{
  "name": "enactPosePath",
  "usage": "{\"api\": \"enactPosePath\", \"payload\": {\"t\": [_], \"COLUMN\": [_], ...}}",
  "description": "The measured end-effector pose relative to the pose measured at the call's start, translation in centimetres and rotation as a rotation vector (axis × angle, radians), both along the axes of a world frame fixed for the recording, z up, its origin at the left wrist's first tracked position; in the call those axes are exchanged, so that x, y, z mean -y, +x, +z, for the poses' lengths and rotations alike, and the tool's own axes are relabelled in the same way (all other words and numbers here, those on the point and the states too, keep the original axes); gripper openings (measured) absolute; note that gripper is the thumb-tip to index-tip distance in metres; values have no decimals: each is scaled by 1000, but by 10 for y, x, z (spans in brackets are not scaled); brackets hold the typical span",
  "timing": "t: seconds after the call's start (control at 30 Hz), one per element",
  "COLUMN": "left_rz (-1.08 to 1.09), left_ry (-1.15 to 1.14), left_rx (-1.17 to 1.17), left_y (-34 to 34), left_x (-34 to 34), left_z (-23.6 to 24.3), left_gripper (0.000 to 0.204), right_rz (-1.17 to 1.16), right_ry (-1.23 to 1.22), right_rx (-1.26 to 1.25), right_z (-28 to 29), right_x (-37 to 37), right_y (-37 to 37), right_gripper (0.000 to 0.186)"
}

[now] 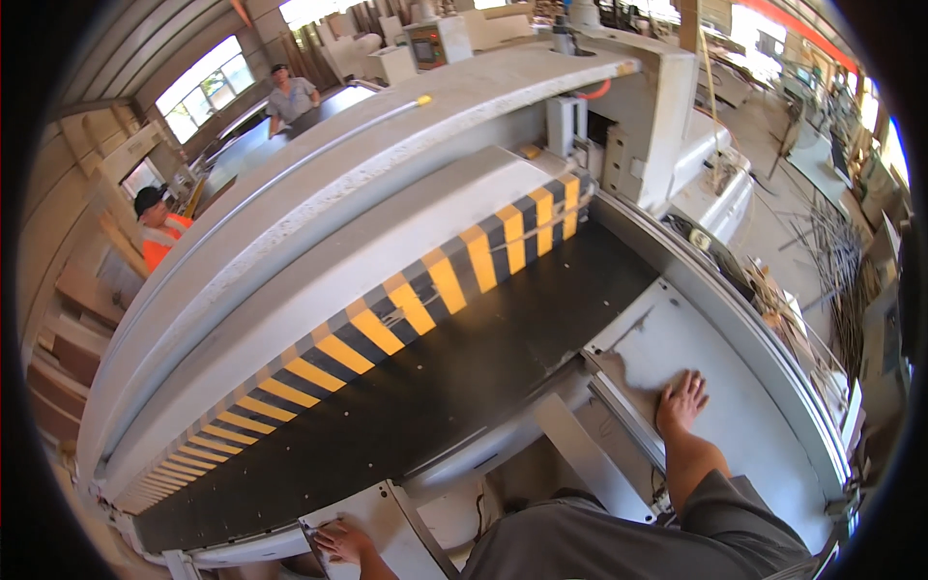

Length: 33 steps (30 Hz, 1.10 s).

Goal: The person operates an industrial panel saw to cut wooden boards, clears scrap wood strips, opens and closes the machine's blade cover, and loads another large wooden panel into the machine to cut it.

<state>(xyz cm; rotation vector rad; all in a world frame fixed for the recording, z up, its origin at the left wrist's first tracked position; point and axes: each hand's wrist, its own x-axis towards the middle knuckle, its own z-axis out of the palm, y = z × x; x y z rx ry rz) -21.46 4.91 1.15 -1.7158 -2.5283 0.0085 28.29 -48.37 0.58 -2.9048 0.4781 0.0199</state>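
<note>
My left hand [340, 541] lies with its fingers apart on a grey metal side panel [372, 512] at the lower left. On the right, my right hand [682, 398] rests flat, fingers spread, on a wider grey metal table [744, 425]. Neither hand holds anything. Beyond both hands stretches the dark bed [464, 358] of a large machine, dotted with small light spots. Along its far side runs a pressure beam guard [358, 333] striped yellow and black, under a long pale grey machine beam [319, 184].
A straight metal fence [720, 280] edges the right table. Gaps open between the two side tables, in front of my body. One person in orange [159, 232] and another in grey [290, 97] stand beyond the machine. Thin strips [826, 256] lie heaped on the floor at right.
</note>
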Motion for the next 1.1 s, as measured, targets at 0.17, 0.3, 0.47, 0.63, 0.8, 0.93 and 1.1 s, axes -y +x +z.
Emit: {"api": "enactPosePath", "payload": {"t": [0.17,0.3,0.47,0.63,0.8,0.93,1.1], "left_rz": [-10,-67,-476,-976,-1371,-1613,-1739], "left_ry": [-5,94,250,393,102,46,108], "left_rx": [-61,-52,115,719,729,490,465], "left_y": [-5,-36,-48,63,234,334,413], "left_x": [-10,-20,-32,-21,5,19,10], "left_z": [-9,-46,-74,-82,-39,-43,-63], "left_gripper": [69,66,61,51,48,49,47], "right_rz": [9,15,1,15,5,-7,10], "right_ry": [13,-6,-40,-55,-68,-85,-84], "right_rx": [-23,-38,1,-23,-39,-85,-51], "right_z": [20,17,14,-4,-5,-15,-34], "right_x": [-11,-8,0,0,-4,-2,-3], "right_y": [-4,1,1,2,-1,-2,3], "right_gripper": [68,68,66,65,66,67,68]}}
